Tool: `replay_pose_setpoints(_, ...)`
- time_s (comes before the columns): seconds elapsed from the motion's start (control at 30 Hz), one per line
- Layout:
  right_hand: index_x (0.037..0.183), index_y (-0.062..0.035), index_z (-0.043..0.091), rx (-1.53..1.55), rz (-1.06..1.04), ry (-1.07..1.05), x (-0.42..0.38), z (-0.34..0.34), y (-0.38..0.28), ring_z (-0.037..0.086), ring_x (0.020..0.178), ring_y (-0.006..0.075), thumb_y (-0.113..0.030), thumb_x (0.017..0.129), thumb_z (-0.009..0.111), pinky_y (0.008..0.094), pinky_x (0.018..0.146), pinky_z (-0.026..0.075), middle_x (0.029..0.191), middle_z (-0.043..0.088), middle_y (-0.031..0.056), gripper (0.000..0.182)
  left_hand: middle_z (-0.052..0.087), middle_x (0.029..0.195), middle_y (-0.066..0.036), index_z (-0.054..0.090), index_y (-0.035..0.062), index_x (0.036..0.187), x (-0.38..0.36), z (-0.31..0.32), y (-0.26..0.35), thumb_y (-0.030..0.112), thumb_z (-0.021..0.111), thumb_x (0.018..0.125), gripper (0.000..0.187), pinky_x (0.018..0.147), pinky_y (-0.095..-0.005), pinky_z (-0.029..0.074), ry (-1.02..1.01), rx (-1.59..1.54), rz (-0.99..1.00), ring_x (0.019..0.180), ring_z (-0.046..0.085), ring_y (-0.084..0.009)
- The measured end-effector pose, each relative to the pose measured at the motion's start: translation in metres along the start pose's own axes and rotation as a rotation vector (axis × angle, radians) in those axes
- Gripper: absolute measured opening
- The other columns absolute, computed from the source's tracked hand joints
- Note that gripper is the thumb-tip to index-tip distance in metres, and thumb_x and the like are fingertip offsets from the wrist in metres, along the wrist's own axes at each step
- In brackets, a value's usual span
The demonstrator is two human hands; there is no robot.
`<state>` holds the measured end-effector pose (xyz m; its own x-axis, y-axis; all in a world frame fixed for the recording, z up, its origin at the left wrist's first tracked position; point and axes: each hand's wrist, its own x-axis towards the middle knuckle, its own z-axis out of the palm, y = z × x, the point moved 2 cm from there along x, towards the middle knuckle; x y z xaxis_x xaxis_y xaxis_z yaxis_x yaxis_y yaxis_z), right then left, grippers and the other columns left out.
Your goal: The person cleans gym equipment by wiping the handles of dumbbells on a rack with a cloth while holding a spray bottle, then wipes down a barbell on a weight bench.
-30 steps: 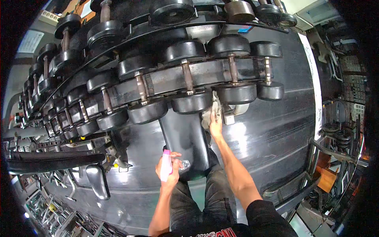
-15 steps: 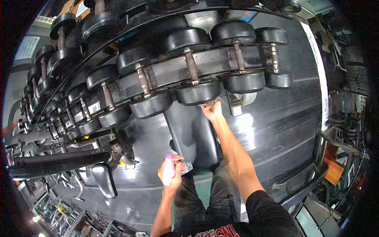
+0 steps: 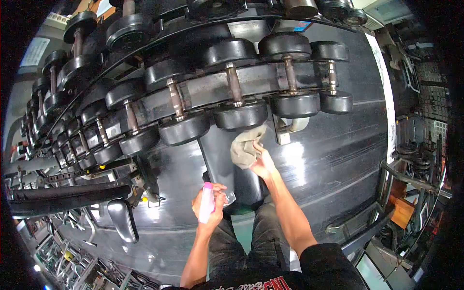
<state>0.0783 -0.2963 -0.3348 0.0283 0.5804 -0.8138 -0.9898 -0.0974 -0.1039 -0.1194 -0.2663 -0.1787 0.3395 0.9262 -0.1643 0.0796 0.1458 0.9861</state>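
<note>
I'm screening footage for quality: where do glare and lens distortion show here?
Head view: white glare streaks the floor to the right of the bench; head view: wide-angle distortion bows the dumbbell rack, and the corners go black; head view: the cloth and right hand look reasonably sharp.

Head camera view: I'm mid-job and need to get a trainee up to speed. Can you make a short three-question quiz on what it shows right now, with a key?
1. Multiple choice: what does the right grip hold? A) a mug; B) a cloth; C) a brush.
2. True or false: the left grip is empty.
3. Fill in the blank: the dumbbells are lined up on a ____.

Key:
1. B.
2. False; it holds a pink-and-white item.
3. Rack.
</note>
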Motion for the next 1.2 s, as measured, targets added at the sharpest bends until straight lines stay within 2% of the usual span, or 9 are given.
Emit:
replay_pose_setpoints(0.13, 0.123, -0.0125, 0.053, 0.251, 0.020, 0.045, 0.108, -0.057, 0.007, 0.057, 0.112, 0.0278, -0.029, 0.099, 0.048, 0.0432, 0.097, 0.047, 0.122, 0.060, 0.0100, 0.030, 0.067, 0.091, -0.019, 0.056, -0.0028, 0.097, -0.009, -0.002, -0.002, 0.000, 0.063, 0.086, 0.014, 0.056, -0.0270, 0.053, -0.023, 0.034, 0.041, 0.062, 0.064, -0.0149)
replay_pose_setpoints(0.23, 0.122, -0.0100, 0.053, 0.282, -0.175, 0.143, 0.138, -0.030, 0.001, 0.053, 0.116, 0.0289, -0.027, 0.098, 0.048, 0.0439, 0.101, 0.045, 0.125, 0.057, 0.0113, 0.029, 0.067, 0.091, -0.019, 0.056, -0.0035, 0.097, -0.015, -0.003, -0.004, 0.000, 0.064, 0.086, 0.014, 0.057, -0.0273, 0.053, -0.025, 0.055, 0.042, 0.062, 0.064, -0.0150)
replay_pose_setpoints(0.33, 0.124, -0.0096, 0.051, 0.364, -0.176, 0.174, 0.151, -0.017, -0.004, 0.056, 0.100, 0.0286, -0.034, 0.102, 0.040, 0.0510, 0.102, 0.042, 0.111, 0.060, 0.0070, 0.035, 0.067, 0.091, -0.019, 0.056, -0.0039, 0.097, -0.021, -0.006, -0.011, 0.000, 0.064, 0.085, 0.015, 0.057, -0.0275, 0.053, -0.011, 0.051, 0.031, 0.061, 0.064, -0.0151)
replay_pose_setpoints(0.37, 0.122, -0.0085, 0.052, 0.319, -0.156, 0.066, 0.151, -0.022, -0.004, 0.056, 0.106, 0.0277, -0.031, 0.101, 0.042, 0.0498, 0.101, 0.044, 0.114, 0.060, 0.0080, 0.032, 0.067, 0.091, -0.019, 0.056, -0.0040, 0.097, -0.022, -0.007, -0.012, -0.001, 0.064, 0.085, 0.015, 0.057, -0.0275, 0.053, 0.004, 0.040, 0.025, 0.061, 0.064, -0.0151)
replay_pose_setpoints(0.6, 0.123, -0.0044, 0.051, 0.373, -0.149, -0.014, 0.038, 0.019, -0.015, 0.056, 0.112, 0.0277, -0.025, 0.102, 0.043, 0.0449, 0.105, 0.043, 0.120, 0.059, 0.0103, 0.030, 0.062, 0.097, -0.021, 0.051, -0.0015, 0.106, -0.010, -0.009, 0.012, 0.000, 0.056, 0.091, 0.015, 0.060, -0.0308, 0.053, -0.066, 0.060, 0.038, 0.066, 0.064, -0.0185)
replay_pose_setpoints(0.77, 0.121, -0.0041, 0.054, 0.299, 0.038, -0.128, -0.018, 0.000, -0.001, 0.066, 0.092, 0.0219, -0.019, 0.100, 0.040, 0.0328, 0.076, 0.058, 0.108, 0.066, 0.0102, 0.030, 0.067, 0.089, -0.018, 0.058, -0.0045, 0.098, -0.003, -0.009, 0.015, 0.000, 0.063, 0.086, 0.014, 0.058, -0.0273, 0.053, 0.079, -0.031, 0.051, 0.063, 0.064, -0.0140)
replay_pose_setpoints(0.87, 0.121, -0.0053, 0.055, 0.132, 0.019, -0.012, -0.015, 0.003, 0.012, 0.067, 0.088, 0.0212, -0.021, 0.098, 0.042, 0.0329, 0.073, 0.058, 0.107, 0.066, 0.0093, 0.030, 0.067, 0.089, -0.018, 0.058, -0.0045, 0.098, -0.002, -0.010, 0.015, 0.002, 0.064, 0.087, 0.014, 0.058, -0.0274, 0.053, 0.090, -0.082, -0.020, 0.063, 0.064, -0.0138)
replay_pose_setpoints(1.0, 0.113, -0.0028, 0.059, 0.251, -0.020, -0.164, 0.054, -0.013, 0.010, 0.063, 0.101, 0.0311, -0.031, 0.096, 0.048, 0.0448, 0.088, 0.054, 0.110, 0.065, 0.0146, 0.035, 0.068, 0.089, -0.017, 0.058, -0.0046, 0.097, -0.005, -0.014, 0.009, 0.004, 0.065, 0.087, 0.015, 0.057, -0.0268, 0.053, 0.081, -0.047, 0.022, 0.062, 0.064, -0.0134)
replay_pose_setpoints(1.2, 0.125, -0.0079, 0.050, 0.478, -0.172, 0.106, 0.139, 0.014, 0.019, 0.053, 0.114, 0.0282, -0.031, 0.098, 0.051, 0.0477, 0.100, 0.047, 0.127, 0.053, 0.0111, 0.036, 0.068, 0.088, -0.016, 0.059, -0.0049, 0.096, -0.011, -0.030, 0.001, 0.005, 0.065, 0.087, 0.015, 0.057, -0.0261, 0.051, -0.002, 0.133, 0.083, 0.060, 0.063, -0.0122)
